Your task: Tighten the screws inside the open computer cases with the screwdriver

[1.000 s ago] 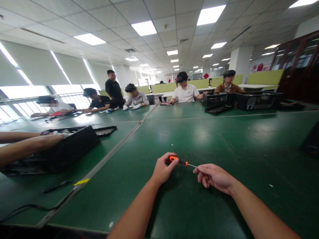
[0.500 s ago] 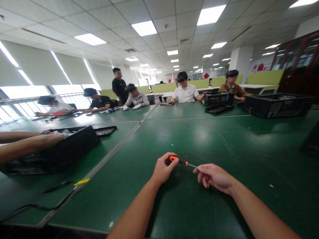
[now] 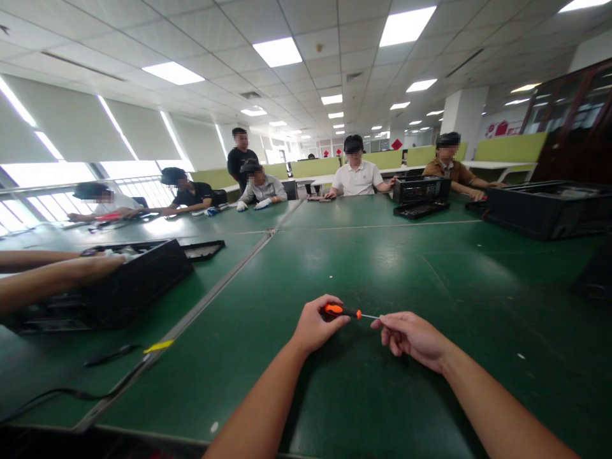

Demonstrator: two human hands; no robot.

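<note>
An orange and black screwdriver (image 3: 343, 311) is held level above the green table (image 3: 382, 268), its metal shaft pointing right. My left hand (image 3: 315, 325) grips the handle between thumb and fingers. At the other end, my right hand (image 3: 414, 338) pinches the tip of the shaft between thumb and forefinger, with its other fingers curled below.
At left, another person's arms (image 3: 57, 271) reach into a black computer case (image 3: 138, 284). A cable (image 3: 62, 392) and yellow tape (image 3: 159, 346) lie near the table seam. Another case (image 3: 545, 210) stands at right, a smaller one (image 3: 421, 191) farther back. Several people are around the table.
My left thumb has stretched forward along the screwdriver handle, which has rolled slightly. The big case at right has moved right and nearer. The standing person has shifted right.
</note>
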